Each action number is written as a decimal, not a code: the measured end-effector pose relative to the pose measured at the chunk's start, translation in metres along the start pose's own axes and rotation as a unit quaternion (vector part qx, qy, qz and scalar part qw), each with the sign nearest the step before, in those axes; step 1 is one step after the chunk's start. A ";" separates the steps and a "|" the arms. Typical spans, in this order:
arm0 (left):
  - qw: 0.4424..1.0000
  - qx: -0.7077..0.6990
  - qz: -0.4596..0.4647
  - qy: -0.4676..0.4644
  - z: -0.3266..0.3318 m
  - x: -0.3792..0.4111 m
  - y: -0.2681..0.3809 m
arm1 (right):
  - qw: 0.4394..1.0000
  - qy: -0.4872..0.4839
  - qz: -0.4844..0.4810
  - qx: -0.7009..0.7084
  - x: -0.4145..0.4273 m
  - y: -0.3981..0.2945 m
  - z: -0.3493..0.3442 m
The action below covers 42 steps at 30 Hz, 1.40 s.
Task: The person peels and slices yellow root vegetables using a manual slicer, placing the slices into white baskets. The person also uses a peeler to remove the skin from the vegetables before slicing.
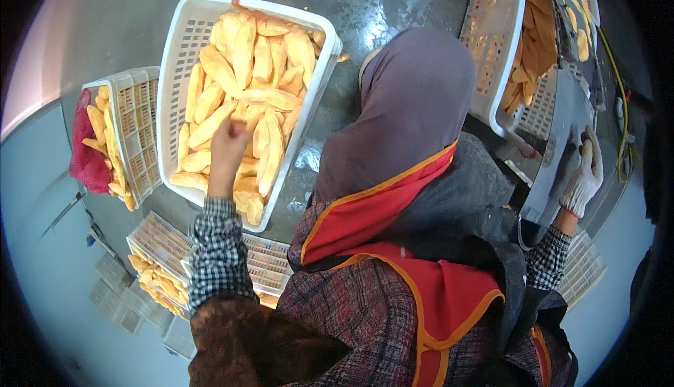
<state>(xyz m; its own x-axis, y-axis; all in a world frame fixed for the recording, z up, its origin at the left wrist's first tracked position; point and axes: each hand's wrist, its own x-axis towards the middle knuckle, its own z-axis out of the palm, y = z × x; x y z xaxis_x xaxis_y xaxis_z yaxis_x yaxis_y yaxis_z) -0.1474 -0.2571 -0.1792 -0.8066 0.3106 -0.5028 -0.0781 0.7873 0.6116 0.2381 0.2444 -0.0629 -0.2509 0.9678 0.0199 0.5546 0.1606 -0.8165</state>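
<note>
My left hand (231, 134), bare and slightly blurred, is over a white plastic crate (176, 87) filled with peeled tubers (271, 100), apparently sweet potatoes. Its fingers curl beside the end of one long tuber (213, 123); whether they grip it cannot be told. On the far right, my right hand (583, 173) wears a white knitted glove. Its fingers stretch upward, slightly apart, with nothing visible in them. It is next to a smooth metal sheet (558, 134); whether it touches the sheet is unclear.
My knee (410, 81) lies between the crate and another white crate (495, 34) of tubers. A tilted-looking crate (139, 134) with red netting (89, 150) is at left. More tuber crates (160, 239) stand below it. A yellow hose (613, 65) runs at right. The floor (363, 7) is wet.
</note>
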 end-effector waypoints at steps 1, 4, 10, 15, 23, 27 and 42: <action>0.998 -0.012 -0.046 -0.029 -0.001 -0.017 -0.018 | 1.000 0.004 0.000 -0.005 -0.005 -0.003 -0.002; 0.976 -0.148 -0.136 -0.078 0.016 -0.055 -0.025 | 1.000 0.009 -0.007 0.007 -0.013 -0.003 -0.001; 0.987 -0.134 -0.020 -0.086 0.018 -0.068 -0.012 | 0.997 -0.006 -0.069 -0.025 -0.019 -0.014 0.006; 0.999 0.012 0.039 -0.035 0.032 -0.065 -0.020 | 0.998 -0.003 -0.050 0.045 -0.034 -0.004 -0.004; 0.887 -0.451 -0.037 -0.091 -0.014 -0.052 0.063 | 0.996 -0.001 -0.084 0.040 -0.055 -0.025 -0.006; 0.845 -0.485 0.122 -0.191 0.014 -0.058 0.193 | 0.990 -0.067 -0.116 0.035 -0.078 -0.093 0.037; 0.796 -0.349 0.244 -0.429 0.190 -0.065 0.382 | 0.785 -0.127 0.103 0.598 -0.063 -0.096 0.023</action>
<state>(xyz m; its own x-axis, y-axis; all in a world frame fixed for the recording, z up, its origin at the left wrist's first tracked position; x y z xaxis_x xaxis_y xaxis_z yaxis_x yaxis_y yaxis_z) -0.0133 0.1251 -0.0288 -0.1656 0.9747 -0.1504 -0.4261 0.0668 0.9022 0.1824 0.1640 0.0008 -0.4869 0.8556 -0.1759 -0.4982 -0.4375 -0.7486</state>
